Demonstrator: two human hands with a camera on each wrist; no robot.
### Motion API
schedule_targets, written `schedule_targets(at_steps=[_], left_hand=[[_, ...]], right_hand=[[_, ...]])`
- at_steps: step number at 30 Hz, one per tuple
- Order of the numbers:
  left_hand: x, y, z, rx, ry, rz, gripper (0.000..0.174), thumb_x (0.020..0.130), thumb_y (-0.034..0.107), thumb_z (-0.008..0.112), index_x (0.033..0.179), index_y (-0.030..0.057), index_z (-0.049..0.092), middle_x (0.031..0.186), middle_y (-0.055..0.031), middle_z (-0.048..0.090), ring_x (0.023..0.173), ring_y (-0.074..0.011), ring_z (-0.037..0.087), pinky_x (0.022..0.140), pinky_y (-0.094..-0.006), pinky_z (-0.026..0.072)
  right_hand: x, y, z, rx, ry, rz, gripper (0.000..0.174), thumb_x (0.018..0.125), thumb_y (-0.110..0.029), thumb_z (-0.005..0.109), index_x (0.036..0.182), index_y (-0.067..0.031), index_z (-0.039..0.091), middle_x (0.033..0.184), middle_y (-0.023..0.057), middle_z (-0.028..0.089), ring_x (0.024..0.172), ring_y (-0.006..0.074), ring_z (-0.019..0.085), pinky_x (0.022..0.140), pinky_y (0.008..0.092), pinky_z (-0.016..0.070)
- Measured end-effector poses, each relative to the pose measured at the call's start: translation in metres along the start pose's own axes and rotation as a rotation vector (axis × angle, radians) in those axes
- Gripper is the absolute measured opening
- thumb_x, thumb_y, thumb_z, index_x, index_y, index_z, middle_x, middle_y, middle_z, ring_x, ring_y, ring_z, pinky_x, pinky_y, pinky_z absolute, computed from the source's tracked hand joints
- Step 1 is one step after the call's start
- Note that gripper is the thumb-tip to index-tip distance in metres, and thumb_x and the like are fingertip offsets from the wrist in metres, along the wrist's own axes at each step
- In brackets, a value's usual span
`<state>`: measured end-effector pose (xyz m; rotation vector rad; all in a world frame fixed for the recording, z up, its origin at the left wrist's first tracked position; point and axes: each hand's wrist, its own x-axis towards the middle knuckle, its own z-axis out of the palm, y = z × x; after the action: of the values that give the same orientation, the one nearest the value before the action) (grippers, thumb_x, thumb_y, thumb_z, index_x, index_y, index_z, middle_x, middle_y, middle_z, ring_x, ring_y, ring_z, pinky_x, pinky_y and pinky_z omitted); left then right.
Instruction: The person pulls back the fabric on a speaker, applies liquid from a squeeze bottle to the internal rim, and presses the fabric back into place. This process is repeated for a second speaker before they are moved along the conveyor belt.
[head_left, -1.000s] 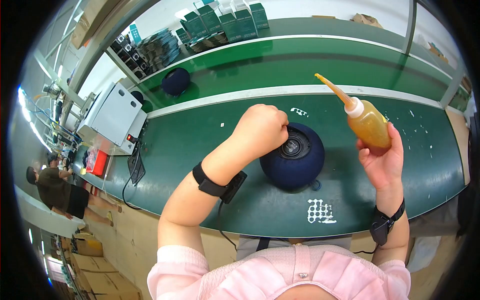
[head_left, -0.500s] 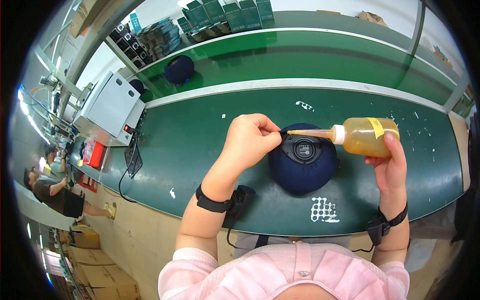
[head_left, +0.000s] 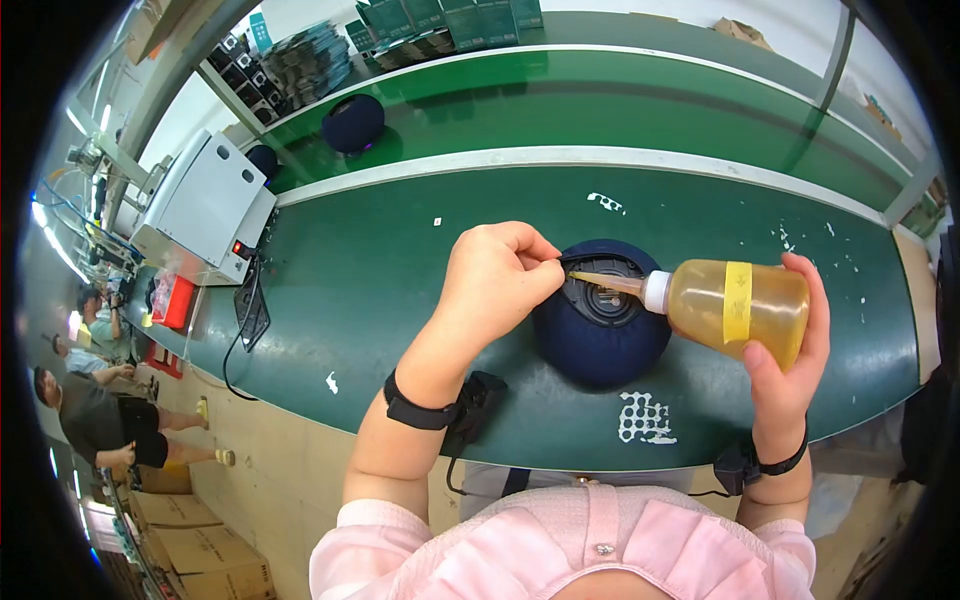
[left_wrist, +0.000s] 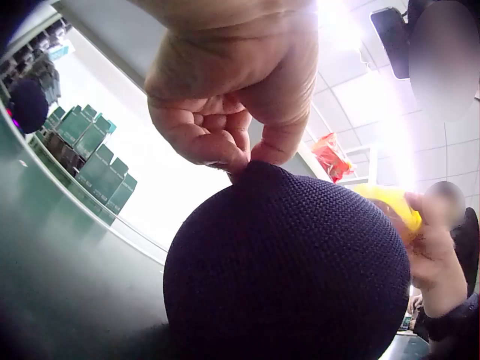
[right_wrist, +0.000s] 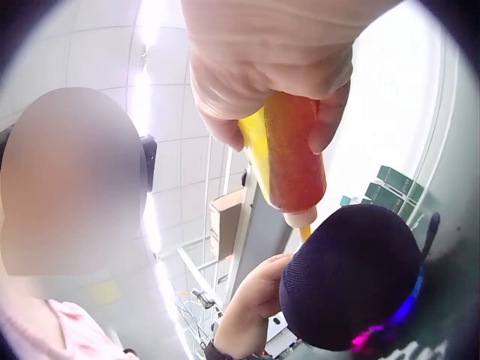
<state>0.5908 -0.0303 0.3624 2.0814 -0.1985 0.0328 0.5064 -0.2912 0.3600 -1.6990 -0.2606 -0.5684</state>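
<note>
Green work surface (head_left: 350,260) bears a navy fabric sphere (head_left: 600,355), its recess (head_left: 598,316) facing up, and a white machine (head_left: 205,205) at left. Left hand (head_left: 492,280): fingertips closed, pinching the sphere's rim. Right hand (head_left: 795,365): fingers curled round the amber bottle (head_left: 695,298), nozzle (head_left: 618,283) over the recess

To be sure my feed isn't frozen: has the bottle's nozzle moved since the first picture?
Yes. Against the large holed white patch, the nozzle has moved left and down the head view.

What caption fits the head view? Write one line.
Left hand pinches a round, navy, fabric-covered device while the right hand angles an amber bottle toward it.
</note>
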Motion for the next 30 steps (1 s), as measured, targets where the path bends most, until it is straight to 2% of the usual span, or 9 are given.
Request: schedule_targets(at_steps=[3,5,7,12,19,21,24,28,30], left_hand=[[0.005,0.000,-0.001,0.016,0.004,0.033,0.013,0.068,0.005,0.064,0.077,-0.0046,0.067,0.064,-0.0052,0.063,0.059,-0.0069,0.057,0.056,-0.0210,0.0464],[0.005,-0.001,0.000,0.013,0.007,0.042,0.014,0.068,0.005,0.064,0.077,-0.0047,0.067,0.064,-0.0053,0.063,0.059,-0.0068,0.057,0.056,-0.0210,0.0465],[0.004,-0.001,0.000,0.017,0.006,0.040,0.014,0.068,0.005,0.064,0.077,-0.0048,0.066,0.064,-0.0054,0.063,0.060,-0.0070,0.057,0.056,-0.0210,0.0468],[0.003,0.000,0.000,-0.006,0.013,0.042,0.014,0.068,0.005,0.063,0.077,-0.0047,0.066,0.065,-0.0053,0.063,0.060,-0.0070,0.058,0.056,-0.0211,0.0471],[0.004,-0.003,0.001,0.037,0.032,0.088,0.014,0.068,0.006,0.063,0.077,-0.0043,0.066,0.064,-0.0056,0.062,0.059,-0.0073,0.057,0.055,-0.0216,0.0468],[0.004,-0.002,0.001,0.046,0.032,0.086,0.014,0.068,0.007,0.063,0.077,-0.0041,0.067,0.063,-0.0055,0.062,0.058,-0.0074,0.057,0.055,-0.0216,0.0464],[0.004,-0.001,0.001,0.064,0.033,0.094,0.015,0.068,0.007,0.063,0.077,-0.0038,0.067,0.063,-0.0053,0.062,0.058,-0.0075,0.056,0.054,-0.0216,0.0458],[0.004,0.000,0.001,0.058,0.026,0.078,0.016,0.067,0.009,0.063,0.077,-0.0037,0.067,0.062,-0.0053,0.062,0.057,-0.0078,0.056,0.054,-0.0219,0.0456],[0.003,0.001,0.001,0.062,0.025,0.075,0.017,0.067,0.009,0.062,0.077,-0.0037,0.067,0.062,-0.0056,0.062,0.057,-0.0080,0.056,0.054,-0.0222,0.0457]], right_hand=[[-0.009,-0.006,-0.001,-0.132,-0.035,-0.138,0.080,0.067,-0.022,0.076,0.130,0.0044,0.034,0.116,0.0127,0.048,0.103,0.0191,0.051,0.088,0.0302,0.0415],[-0.010,-0.012,-0.002,-0.316,-0.140,-0.363,0.075,0.064,-0.017,0.078,0.123,0.0046,0.038,0.109,0.0157,0.047,0.090,0.0245,0.053,0.080,0.0332,0.0441],[-0.017,-0.022,-0.001,-0.488,-0.219,-0.483,0.074,0.068,-0.021,0.074,0.127,0.0021,0.035,0.112,0.0182,0.046,0.101,0.0265,0.050,0.088,0.0341,0.0403],[-0.021,-0.025,0.006,-0.579,-0.290,-0.692,0.079,0.064,-0.008,0.079,0.127,-0.0035,0.031,0.103,0.0174,0.048,0.084,0.0247,0.055,0.063,0.0310,0.0494],[-0.026,-0.019,0.009,-0.548,-0.311,-0.744,0.079,0.063,-0.010,0.079,0.127,-0.0052,0.032,0.108,0.0175,0.046,0.086,0.0259,0.055,0.070,0.0322,0.0490],[-0.024,-0.017,0.014,-0.518,-0.211,-0.804,0.063,0.062,-0.019,0.080,0.114,-0.0054,0.047,0.101,0.0195,0.052,0.071,0.0253,0.059,0.059,0.0296,0.0511],[-0.023,-0.020,0.013,-0.526,-0.239,-0.812,0.061,0.063,-0.019,0.080,0.113,-0.0053,0.047,0.101,0.0199,0.052,0.071,0.0262,0.059,0.059,0.0307,0.0508],[-0.030,-0.021,0.014,-0.529,-0.210,-0.770,0.063,0.062,-0.018,0.080,0.113,-0.0054,0.045,0.101,0.0194,0.051,0.074,0.0262,0.058,0.059,0.0319,0.0501],[-0.034,-0.025,0.011,-0.598,-0.254,-0.701,0.076,0.062,-0.006,0.079,0.123,-0.0023,0.033,0.107,0.0211,0.046,0.085,0.0261,0.055,0.066,0.0315,0.0482]])
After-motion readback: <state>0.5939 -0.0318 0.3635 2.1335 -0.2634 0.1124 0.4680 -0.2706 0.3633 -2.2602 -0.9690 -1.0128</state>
